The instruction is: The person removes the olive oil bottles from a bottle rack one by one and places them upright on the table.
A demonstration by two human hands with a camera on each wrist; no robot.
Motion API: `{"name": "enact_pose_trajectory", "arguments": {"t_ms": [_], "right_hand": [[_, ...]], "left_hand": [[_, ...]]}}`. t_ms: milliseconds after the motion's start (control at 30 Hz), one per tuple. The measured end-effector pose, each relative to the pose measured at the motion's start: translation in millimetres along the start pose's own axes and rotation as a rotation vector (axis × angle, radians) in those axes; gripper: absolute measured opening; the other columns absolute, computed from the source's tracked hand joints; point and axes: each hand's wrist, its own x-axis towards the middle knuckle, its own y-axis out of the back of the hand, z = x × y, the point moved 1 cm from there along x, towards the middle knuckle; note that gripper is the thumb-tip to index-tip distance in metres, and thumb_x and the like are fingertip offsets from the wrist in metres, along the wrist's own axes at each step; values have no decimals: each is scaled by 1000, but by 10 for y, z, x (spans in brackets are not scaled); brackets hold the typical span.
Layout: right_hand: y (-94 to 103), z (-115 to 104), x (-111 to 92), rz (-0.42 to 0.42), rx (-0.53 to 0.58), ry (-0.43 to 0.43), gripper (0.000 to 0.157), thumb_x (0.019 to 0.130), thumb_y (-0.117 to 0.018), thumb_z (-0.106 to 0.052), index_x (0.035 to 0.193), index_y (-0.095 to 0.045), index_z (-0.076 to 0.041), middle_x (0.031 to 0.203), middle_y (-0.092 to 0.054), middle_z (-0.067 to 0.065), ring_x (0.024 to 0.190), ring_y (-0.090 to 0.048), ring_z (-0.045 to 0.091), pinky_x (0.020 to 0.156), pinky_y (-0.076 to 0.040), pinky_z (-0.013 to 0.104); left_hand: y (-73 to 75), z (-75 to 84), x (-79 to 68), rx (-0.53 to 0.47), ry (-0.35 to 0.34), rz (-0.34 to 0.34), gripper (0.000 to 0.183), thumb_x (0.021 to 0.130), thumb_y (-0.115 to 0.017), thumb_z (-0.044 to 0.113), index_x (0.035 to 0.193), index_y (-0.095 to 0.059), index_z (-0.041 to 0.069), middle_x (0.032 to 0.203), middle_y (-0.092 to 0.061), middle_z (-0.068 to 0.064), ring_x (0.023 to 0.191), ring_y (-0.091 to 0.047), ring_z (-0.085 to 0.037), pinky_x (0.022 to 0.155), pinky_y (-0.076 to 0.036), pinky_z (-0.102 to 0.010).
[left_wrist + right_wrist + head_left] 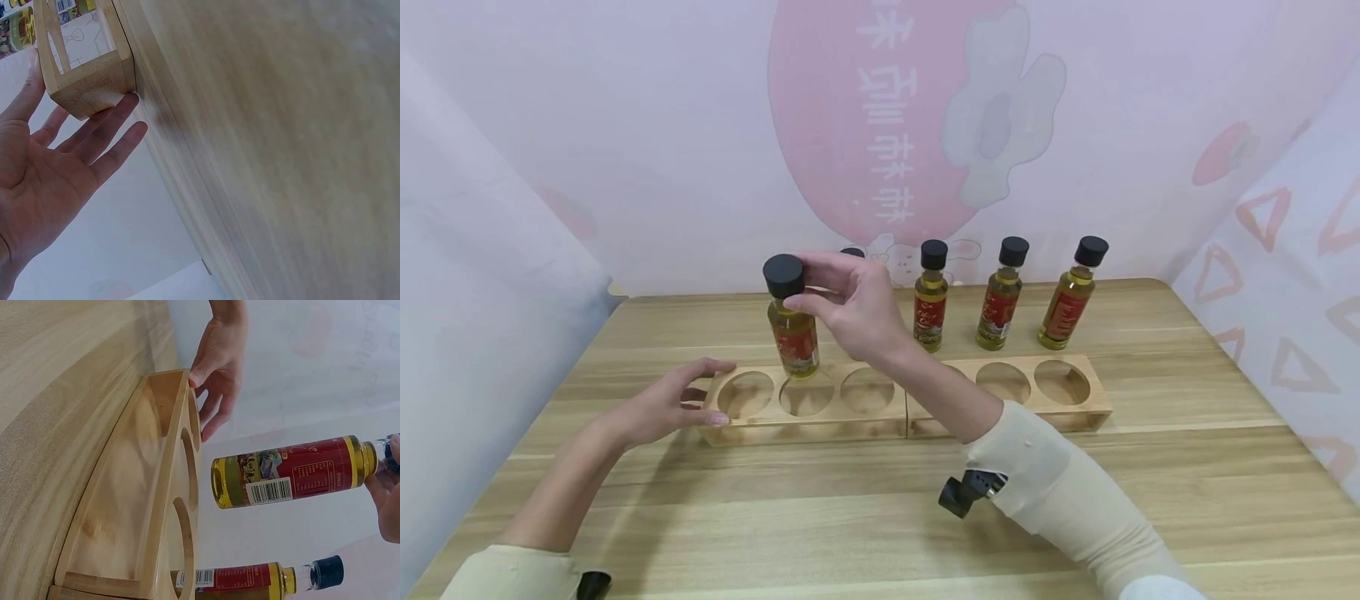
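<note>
My right hand [857, 308] pinches an olive oil bottle [796, 343] near its black cap. The bottle, with a red label and yellow-green oil, hangs near upright over the left wooden bottle rack [820, 431], by its second hole from the left. In the right wrist view, the base of this olive oil bottle [287, 475] is apart from the rack. My left hand [662, 406] touches the rack's left end, its thumb at the front corner and a finger at the back corner. The left wrist view shows this hand's fingers [103, 134] fairly straight against the end of the rack [94, 84].
A second wooden rack [1093, 421] adjoins the first on the right. Behind stand three more oil bottles [930, 308]; another bottle's cap [852, 252] shows behind my right hand. A printed cloth [700, 125] hangs at the table's [820, 533] back edge.
</note>
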Motion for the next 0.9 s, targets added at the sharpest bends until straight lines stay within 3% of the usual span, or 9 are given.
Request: {"name": "enact_pose_trajectory", "arguments": {"t_ms": [900], "right_hand": [[-36,411,131,80,-17,24,46,82,-75,19,126,-63,17,123,-67,32,115,-69,40,95,-59,30]], "left_hand": [[-9,4,3,9,4,4,67,93,-77,7,146,-40,-14,152,-38,-38,121,-57,-58,98,-54,-62]]}}
